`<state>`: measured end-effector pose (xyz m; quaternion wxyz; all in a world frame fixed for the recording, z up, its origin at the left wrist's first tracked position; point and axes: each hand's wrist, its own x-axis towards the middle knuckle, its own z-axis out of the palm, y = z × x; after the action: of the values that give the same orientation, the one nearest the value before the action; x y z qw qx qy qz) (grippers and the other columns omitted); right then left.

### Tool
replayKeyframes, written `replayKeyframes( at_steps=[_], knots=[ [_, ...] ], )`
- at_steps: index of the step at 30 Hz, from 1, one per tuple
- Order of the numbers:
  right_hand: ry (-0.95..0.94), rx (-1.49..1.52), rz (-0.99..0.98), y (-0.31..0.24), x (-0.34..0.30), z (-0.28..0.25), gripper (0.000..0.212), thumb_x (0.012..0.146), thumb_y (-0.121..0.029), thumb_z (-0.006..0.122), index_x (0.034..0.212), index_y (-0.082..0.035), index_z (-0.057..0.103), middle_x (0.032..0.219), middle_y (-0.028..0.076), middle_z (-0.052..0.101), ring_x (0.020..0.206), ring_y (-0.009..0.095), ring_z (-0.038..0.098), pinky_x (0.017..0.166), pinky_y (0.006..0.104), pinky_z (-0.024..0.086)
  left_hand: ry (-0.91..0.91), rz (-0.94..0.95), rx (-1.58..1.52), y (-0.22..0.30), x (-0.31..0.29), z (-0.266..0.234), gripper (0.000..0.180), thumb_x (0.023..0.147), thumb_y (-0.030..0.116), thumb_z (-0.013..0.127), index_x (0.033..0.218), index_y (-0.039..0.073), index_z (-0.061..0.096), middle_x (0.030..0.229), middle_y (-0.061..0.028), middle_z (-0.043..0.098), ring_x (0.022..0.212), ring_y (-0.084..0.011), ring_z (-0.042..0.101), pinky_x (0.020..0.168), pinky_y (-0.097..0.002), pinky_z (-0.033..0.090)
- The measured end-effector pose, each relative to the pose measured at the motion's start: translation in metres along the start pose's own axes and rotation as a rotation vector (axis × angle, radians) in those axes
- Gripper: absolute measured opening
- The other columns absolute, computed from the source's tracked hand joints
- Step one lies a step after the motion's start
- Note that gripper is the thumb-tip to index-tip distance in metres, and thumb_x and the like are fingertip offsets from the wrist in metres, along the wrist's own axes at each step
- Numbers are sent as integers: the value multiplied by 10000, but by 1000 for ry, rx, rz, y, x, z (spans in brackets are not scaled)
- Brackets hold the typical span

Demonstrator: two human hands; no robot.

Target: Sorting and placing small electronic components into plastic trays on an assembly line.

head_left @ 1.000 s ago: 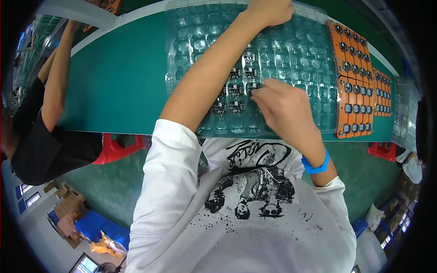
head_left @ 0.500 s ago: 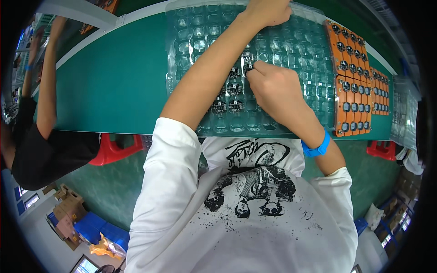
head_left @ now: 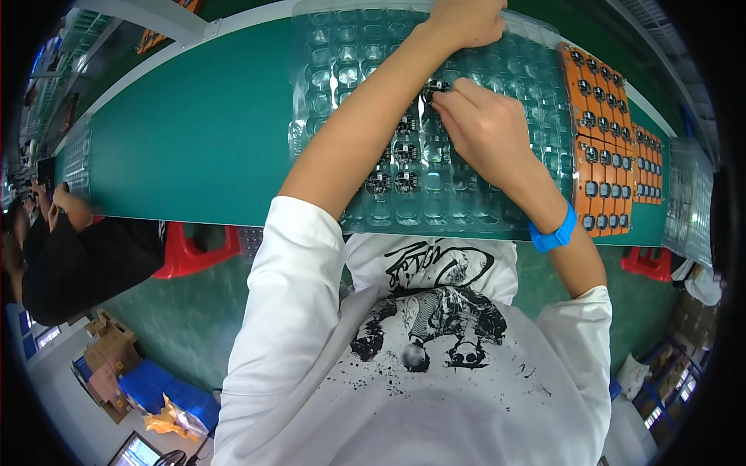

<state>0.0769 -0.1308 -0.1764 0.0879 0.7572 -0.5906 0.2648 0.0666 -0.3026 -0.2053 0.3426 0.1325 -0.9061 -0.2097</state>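
Note:
A clear plastic tray (head_left: pixel 357 210) with rows of moulded pockets lies on the green table. My right hand (head_left: pixel 489 128), with a blue band at its wrist, pinches a small round black circuit board (head_left: pixel 436 90) over the tray's middle. Several like boards sit in nearby pockets, among them one circuit board (head_left: pixel 407 182) closer to me. My left arm reaches across the tray and hides some pockets. At the tray's far edge my left hand (head_left: pixel 470 23) is curled closed; the frame's top cuts it off, and what it holds cannot be made out.
Orange panels (head_left: pixel 594 159) bearing round boards stand along the tray's right side, with smaller orange panels (head_left: pixel 647 163) beyond. More clear trays (head_left: pixel 690 202) are at the table's right end. On the left sits a co-worker in black (head_left: pixel 93 268), near a red stool (head_left: pixel 198 248).
My right hand has moved a little farther from me across the tray, pinching a board. My left hand stays at the far edge. The co-worker's raised arm has come down.

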Motion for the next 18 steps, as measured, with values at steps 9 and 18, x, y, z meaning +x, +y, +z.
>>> replayKeyframes(
  at_steps=[9, 18],
  knots=[
    [-118, -21, -10, 10, 3, 2, 94, 752, -55, 665, 835, -40, 624, 745, 88, 548, 609, 270, 599, 507, 369, 475, 10, 21, 29, 2, 6, 4, 202, 816, 139, 516, 950, 27, 616, 923, -195, 651, 927, -371, 604, 817, -477, 460],
    [-119, -59, -136, 4, 7, 4, 44, 719, -68, 599, 735, -42, 567, 732, 78, 563, 660, 248, 637, 505, 360, 502, -55, -17, 7, 14, 7, 0, 274, 827, 137, 506, 1037, 21, 638, 1036, -213, 649, 997, -385, 597, 884, -457, 463]
  ],
)
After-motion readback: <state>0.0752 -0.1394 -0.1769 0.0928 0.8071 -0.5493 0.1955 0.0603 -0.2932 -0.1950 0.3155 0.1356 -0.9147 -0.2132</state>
